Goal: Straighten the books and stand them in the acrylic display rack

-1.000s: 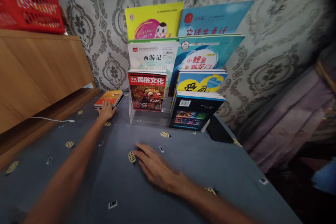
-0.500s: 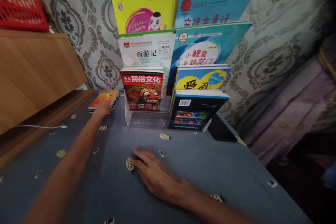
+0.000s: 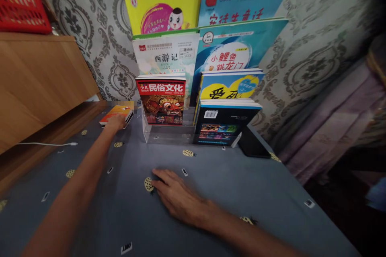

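Note:
At the far left of the table, my left hand (image 3: 117, 122) reaches over the front of a small stack of books and grips the top one, an orange book (image 3: 121, 110). Dark-edged books show below it; my fingertips are small and partly hidden. My right hand (image 3: 177, 198) lies on the grey-blue tablecloth (image 3: 144, 225), fingers stretched out and holding nothing. Beyond it stands a clear tiered rack (image 3: 169, 134) with books in two columns. Its front row holds a red folk-culture book (image 3: 164, 102) and a black book (image 3: 224, 126) showing its barcode.
A wooden cabinet (image 3: 45, 84) borders the table on the left, with a red basket (image 3: 22, 4) on top. A white cable (image 3: 51, 143) lies in front. To the right of the rack lies a dark flat object (image 3: 255, 144); a pale curtain (image 3: 319, 128) hangs past the table edge.
The view has shifted slightly, so the rack sits a little higher and further left. Both hands stay nearly where they were, the left at the stack and the right on the cloth.

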Motion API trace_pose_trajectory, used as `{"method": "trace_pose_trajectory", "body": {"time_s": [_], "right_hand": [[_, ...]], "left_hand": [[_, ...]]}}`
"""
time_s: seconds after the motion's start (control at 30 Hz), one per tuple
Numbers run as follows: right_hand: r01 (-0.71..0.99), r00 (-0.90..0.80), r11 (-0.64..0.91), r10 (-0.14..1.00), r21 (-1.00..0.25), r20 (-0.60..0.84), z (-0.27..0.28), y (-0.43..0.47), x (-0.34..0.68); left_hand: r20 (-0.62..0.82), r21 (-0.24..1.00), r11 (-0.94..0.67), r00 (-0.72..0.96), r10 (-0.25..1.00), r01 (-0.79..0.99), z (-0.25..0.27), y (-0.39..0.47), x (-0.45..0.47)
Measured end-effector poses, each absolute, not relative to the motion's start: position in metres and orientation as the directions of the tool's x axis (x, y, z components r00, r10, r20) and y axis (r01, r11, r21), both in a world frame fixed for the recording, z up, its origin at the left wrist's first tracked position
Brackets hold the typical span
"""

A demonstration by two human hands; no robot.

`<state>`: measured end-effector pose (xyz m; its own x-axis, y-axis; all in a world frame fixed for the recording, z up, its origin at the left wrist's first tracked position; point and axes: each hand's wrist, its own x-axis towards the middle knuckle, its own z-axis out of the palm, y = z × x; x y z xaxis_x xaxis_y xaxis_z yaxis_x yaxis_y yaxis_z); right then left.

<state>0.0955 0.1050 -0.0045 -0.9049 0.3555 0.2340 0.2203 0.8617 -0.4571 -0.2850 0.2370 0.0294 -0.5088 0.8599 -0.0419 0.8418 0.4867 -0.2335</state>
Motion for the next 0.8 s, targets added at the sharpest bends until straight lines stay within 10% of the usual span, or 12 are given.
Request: {"method": "trace_pose_trajectory", "body": {"time_s": [0.8], "right_hand": [[0.181, -0.892, 0.894, 0.324, -0.410, 0.314, -0.013, 0.106, 0.093]], "left_hand": [[0.008, -0.288, 0.434, -0.451, 0.892, 0.854, 0.027, 0.193, -0.263]]}}
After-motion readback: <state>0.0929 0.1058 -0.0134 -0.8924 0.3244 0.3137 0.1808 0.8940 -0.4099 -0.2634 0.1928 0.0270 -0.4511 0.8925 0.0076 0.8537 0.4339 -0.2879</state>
